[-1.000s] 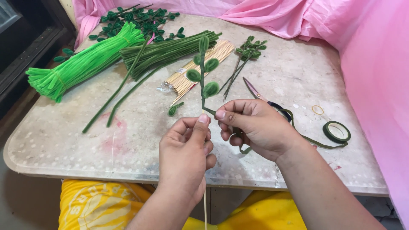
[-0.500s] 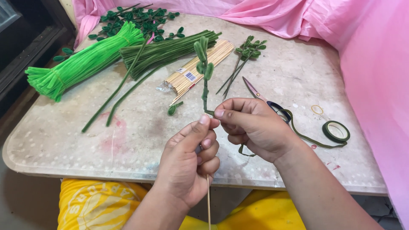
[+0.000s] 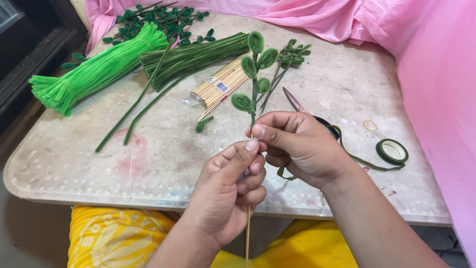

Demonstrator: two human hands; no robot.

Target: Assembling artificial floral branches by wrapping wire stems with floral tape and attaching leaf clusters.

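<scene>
Worktop (image 3: pixel 163 164): pale, cluttered.
Left hand (image 3: pixel 230 193): pinches the stick (image 3: pixel 247 233); hold it steady.
Right hand (image 3: pixel 297 146): pinches the leafy stem (image 3: pixel 254 79); wrap snugly.

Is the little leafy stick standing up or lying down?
Standing up. The leafy stem points upward above the table, pinched by the left hand and right hand.

A worn pale table (image 3: pixel 163 164) stands beside pink cloth (image 3: pixel 436 74) under soft light

On the worktop (image 3: pixel 148 164), the scissors (image 3: pixel 293 100) lie just behind the right grip (image 3: pixel 297 146), the tape roll (image 3: pixel 392 151) to its right, and the stick bundle (image 3: pixel 220 88) behind the left grip (image 3: pixel 230 191).
</scene>
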